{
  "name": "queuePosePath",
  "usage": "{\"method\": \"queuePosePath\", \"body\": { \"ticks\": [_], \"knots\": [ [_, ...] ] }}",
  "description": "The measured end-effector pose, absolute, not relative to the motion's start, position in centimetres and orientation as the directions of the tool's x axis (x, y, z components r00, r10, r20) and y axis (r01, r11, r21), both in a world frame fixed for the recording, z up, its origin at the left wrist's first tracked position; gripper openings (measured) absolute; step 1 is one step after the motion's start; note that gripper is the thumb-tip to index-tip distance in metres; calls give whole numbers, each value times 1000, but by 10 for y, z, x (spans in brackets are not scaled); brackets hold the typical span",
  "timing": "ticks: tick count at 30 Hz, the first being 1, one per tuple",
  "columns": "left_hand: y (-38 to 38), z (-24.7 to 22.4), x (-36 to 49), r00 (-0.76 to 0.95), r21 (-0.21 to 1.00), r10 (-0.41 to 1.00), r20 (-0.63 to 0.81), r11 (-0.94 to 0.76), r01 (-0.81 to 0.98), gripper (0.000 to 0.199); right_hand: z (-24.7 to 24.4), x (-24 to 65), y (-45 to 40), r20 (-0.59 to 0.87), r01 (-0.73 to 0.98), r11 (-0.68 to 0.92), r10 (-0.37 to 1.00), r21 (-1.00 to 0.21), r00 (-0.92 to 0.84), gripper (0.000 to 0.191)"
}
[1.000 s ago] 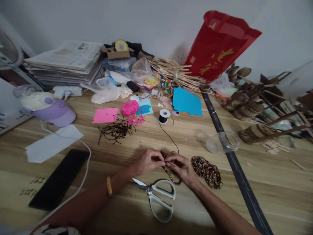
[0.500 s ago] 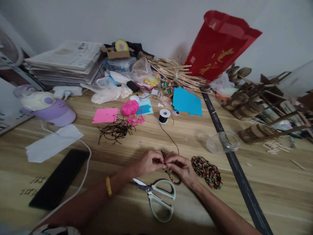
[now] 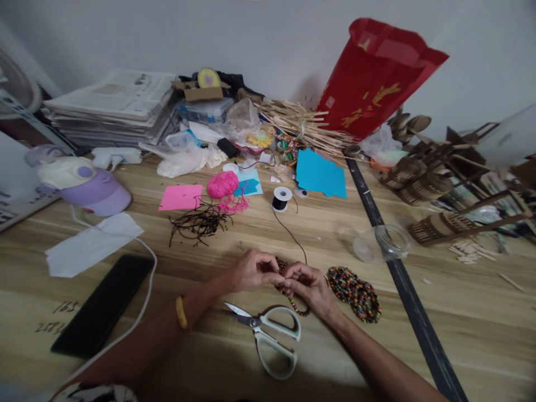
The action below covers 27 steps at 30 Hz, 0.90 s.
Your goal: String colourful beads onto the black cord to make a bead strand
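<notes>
Over the middle of the table, my left hand [image 3: 257, 270] and my right hand [image 3: 307, 287] meet fingertip to fingertip, both pinched on a string of small multicoloured beads [image 3: 298, 307]. Part of the strand shows behind the fingers and part hangs below them; the exact pinched spot is hidden. A black cord [image 3: 291, 233] runs from a white spool [image 3: 281, 199] down to my right hand. Below the hands lie scissors [image 3: 253, 322] with pale handles, blades apart. Right of my right hand rests a coiled heap of beaded strands [image 3: 355, 295].
Cut black cords [image 3: 199, 223], a pink yarn ball [image 3: 223, 184] and blue paper [image 3: 320, 174] lie beyond the hands. At left are a dark phone [image 3: 103, 306] and a white cable [image 3: 151, 279]. A clear tape roll [image 3: 391, 243] and wicker pieces [image 3: 444, 226] stand at right.
My left hand and its wrist bangle have shifted slightly left and up, fingers still near the right hand's. The right hand has barely moved; the scissors and spool stay put.
</notes>
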<state>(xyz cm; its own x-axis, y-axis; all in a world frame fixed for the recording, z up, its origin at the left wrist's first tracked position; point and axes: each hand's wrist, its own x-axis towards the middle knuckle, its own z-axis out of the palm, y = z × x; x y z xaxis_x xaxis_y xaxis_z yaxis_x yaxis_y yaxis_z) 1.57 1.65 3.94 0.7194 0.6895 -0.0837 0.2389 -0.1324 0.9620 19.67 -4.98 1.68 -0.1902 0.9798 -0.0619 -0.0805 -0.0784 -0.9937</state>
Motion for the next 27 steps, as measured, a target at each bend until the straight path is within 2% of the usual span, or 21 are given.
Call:
{"method": "queuePosePath", "body": {
  "ticks": [4, 10, 27],
  "knots": [
    [17, 37, 17, 676, 966, 733, -70, -120, 230, 20, 16, 196, -50, -75, -60, -90, 974, -994, -215, 23],
    [15, 37, 18, 687, 964, 726, -38, -153, 216, 17, 14, 194, -51, -69, -77, -87, 975, -993, -210, 25],
    [12, 32, 21, 679, 957, 734, 12, -205, 206, 12, 11, 193, -52, 23, -54, 14, 987, -998, -160, 14]
  ]
}}
